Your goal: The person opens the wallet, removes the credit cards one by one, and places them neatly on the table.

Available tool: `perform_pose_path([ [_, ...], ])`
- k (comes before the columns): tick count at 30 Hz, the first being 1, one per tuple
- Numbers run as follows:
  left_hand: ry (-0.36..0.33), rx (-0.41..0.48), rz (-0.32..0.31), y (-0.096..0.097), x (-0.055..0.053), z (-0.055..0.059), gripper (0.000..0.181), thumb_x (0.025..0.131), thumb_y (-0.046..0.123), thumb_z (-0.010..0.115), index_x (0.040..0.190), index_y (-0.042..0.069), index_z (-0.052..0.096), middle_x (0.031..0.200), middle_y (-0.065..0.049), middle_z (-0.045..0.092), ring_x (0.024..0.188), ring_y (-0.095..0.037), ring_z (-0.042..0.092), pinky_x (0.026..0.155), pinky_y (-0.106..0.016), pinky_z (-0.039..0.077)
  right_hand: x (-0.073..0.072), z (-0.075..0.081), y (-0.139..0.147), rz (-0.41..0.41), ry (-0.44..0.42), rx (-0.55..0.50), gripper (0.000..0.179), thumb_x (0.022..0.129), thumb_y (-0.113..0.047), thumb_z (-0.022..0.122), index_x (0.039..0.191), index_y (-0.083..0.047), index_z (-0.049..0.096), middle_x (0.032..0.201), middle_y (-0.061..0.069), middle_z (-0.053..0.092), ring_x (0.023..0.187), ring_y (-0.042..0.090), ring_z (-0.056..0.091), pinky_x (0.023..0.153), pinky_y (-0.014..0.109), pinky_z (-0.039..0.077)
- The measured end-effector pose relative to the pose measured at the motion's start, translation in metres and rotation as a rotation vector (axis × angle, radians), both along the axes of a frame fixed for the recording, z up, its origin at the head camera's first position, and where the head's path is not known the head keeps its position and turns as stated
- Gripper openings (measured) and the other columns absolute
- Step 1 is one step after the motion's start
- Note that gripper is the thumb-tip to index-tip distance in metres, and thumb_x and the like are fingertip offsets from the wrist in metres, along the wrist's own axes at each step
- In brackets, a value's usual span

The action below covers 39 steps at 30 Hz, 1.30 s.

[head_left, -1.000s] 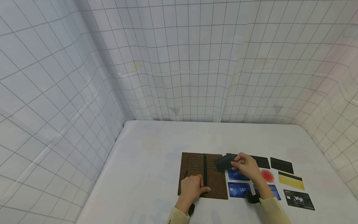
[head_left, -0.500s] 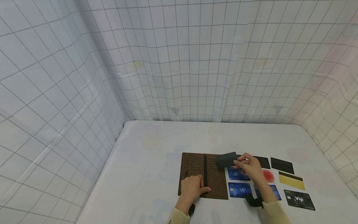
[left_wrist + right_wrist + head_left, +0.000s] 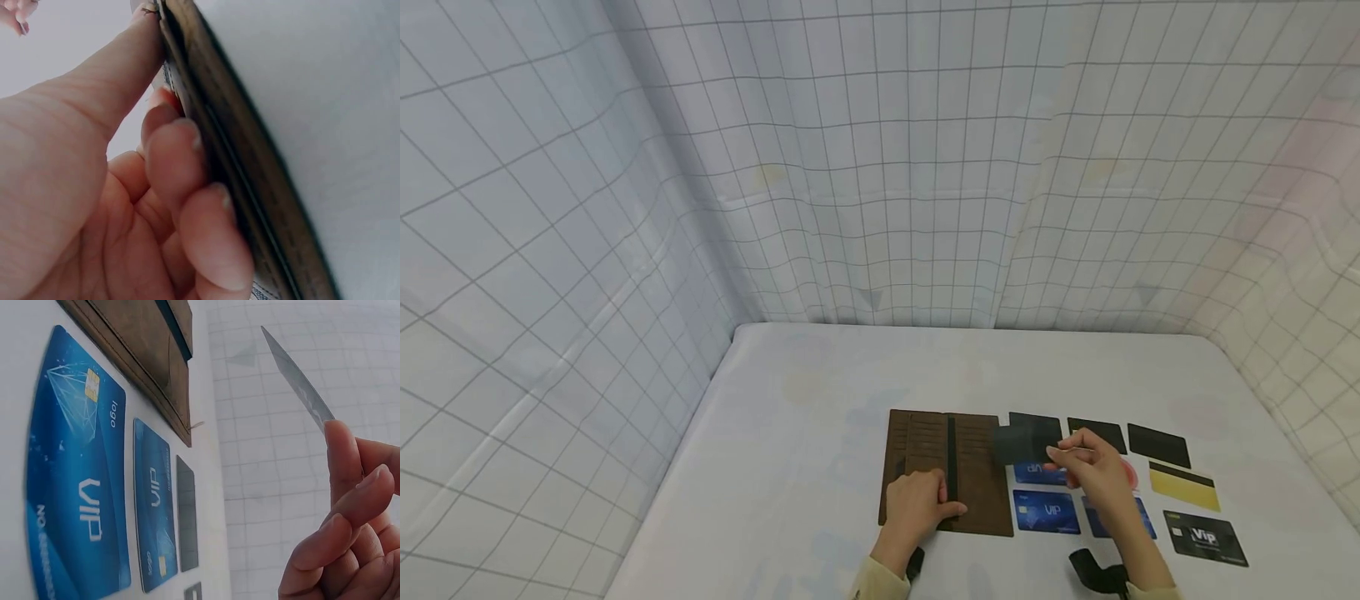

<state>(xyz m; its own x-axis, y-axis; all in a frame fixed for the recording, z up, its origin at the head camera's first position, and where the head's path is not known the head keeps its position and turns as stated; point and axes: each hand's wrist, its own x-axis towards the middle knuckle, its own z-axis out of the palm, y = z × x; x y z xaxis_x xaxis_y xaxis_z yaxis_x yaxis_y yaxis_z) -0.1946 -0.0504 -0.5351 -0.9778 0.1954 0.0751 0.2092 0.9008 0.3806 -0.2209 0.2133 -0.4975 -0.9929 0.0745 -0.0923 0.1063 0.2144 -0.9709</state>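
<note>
An open brown wallet with card slots and a dark strap lies on the white table in the head view. My left hand holds it down near its lower edge, the thumb stretched to the right; the left wrist view shows curled fingers against the wallet's edge. A dark card is pinched between the thumb and fingers of my right hand, above the wallet's right edge. From the right wrist view, this card appears nearly edge-on, raised off the table.
Right of the wallet, cards lie in rows: a blue VIP card, a second blue card, a yellow one, a black VIP card and several dark ones, such as a black card. Gridded white cloth surrounds the table.
My right hand has moved right and slightly nearer with the dark card, turning it flatter, which uncovers more of the cards behind it. The left hand and wallet have stayed put.
</note>
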Motion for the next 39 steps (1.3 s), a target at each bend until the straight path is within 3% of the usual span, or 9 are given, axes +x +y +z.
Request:
perform_pose_path([
  [5, 0.003, -0.012, 0.000, 0.001, 0.001, -0.001, 0.043, 0.071, 0.052, 0.076, 0.063, 0.023, 0.045, 0.050, 0.012, 0.036, 0.042, -0.006, 0.033, 0.042, -0.022, 0.027, 0.021, 0.007, 0.004, -0.045, -0.039, 0.004, 0.018, 0.085, -0.012, 0.072, 0.089, -0.004, 0.057, 0.076, 0.012, 0.070, 0.052, 0.022, 0.054, 0.051, 0.031, 0.044],
  [11, 0.000, -0.009, -0.002, 0.002, 0.002, 0.001, 0.042, 0.071, 0.052, 0.076, 0.063, 0.023, 0.046, 0.050, 0.012, 0.037, 0.042, -0.006, 0.034, 0.042, -0.022, 0.028, 0.045, 0.002, 0.013, -0.090, -0.207, -0.043, 0.019, 0.086, -0.014, 0.071, 0.088, -0.004, 0.055, 0.077, 0.011, 0.070, 0.055, 0.024, 0.054, 0.051, 0.030, 0.043],
  [20, -0.007, 0.010, 0.003, 0.001, 0.003, 0.000, 0.042, 0.072, 0.050, 0.076, 0.063, 0.022, 0.046, 0.050, 0.012, 0.037, 0.043, -0.006, 0.034, 0.043, -0.022, 0.028, 0.079, -0.018, 0.029, -0.109, -0.356, -0.030, 0.020, 0.087, -0.014, 0.068, 0.091, 0.000, 0.054, 0.079, 0.014, 0.070, 0.056, 0.025, 0.050, 0.052, 0.030, 0.041],
  [23, -0.009, 0.015, 0.002, 0.001, 0.003, -0.001, 0.042, 0.072, 0.050, 0.076, 0.063, 0.023, 0.046, 0.051, 0.012, 0.037, 0.044, -0.006, 0.034, 0.043, -0.022, 0.028, 0.090, -0.031, 0.034, -0.140, -0.403, -0.072, 0.020, 0.084, -0.010, 0.071, 0.089, 0.000, 0.055, 0.077, 0.016, 0.069, 0.053, 0.024, 0.048, 0.047, 0.030, 0.038],
  [30, 0.008, -0.009, 0.009, -0.001, 0.002, -0.002, 0.043, 0.071, 0.052, 0.076, 0.062, 0.023, 0.045, 0.049, 0.012, 0.036, 0.042, -0.005, 0.032, 0.041, -0.021, 0.026, 0.105, -0.060, 0.042, -0.156, -0.481, -0.223, 0.019, 0.078, 0.002, 0.071, 0.085, 0.001, 0.053, 0.076, 0.022, 0.067, 0.064, 0.036, 0.064, 0.053, 0.034, 0.050],
  [39, -0.002, -0.004, 0.019, -0.001, -0.002, -0.002, 0.044, 0.071, 0.053, 0.076, 0.061, 0.023, 0.045, 0.048, 0.011, 0.036, 0.041, -0.006, 0.033, 0.041, -0.021, 0.025, 0.100, -0.076, 0.038, -0.102, -0.437, 0.040, 0.020, 0.081, 0.002, 0.069, 0.084, 0.003, 0.050, 0.066, 0.016, 0.063, 0.058, 0.029, 0.061, 0.053, 0.034, 0.049],
])
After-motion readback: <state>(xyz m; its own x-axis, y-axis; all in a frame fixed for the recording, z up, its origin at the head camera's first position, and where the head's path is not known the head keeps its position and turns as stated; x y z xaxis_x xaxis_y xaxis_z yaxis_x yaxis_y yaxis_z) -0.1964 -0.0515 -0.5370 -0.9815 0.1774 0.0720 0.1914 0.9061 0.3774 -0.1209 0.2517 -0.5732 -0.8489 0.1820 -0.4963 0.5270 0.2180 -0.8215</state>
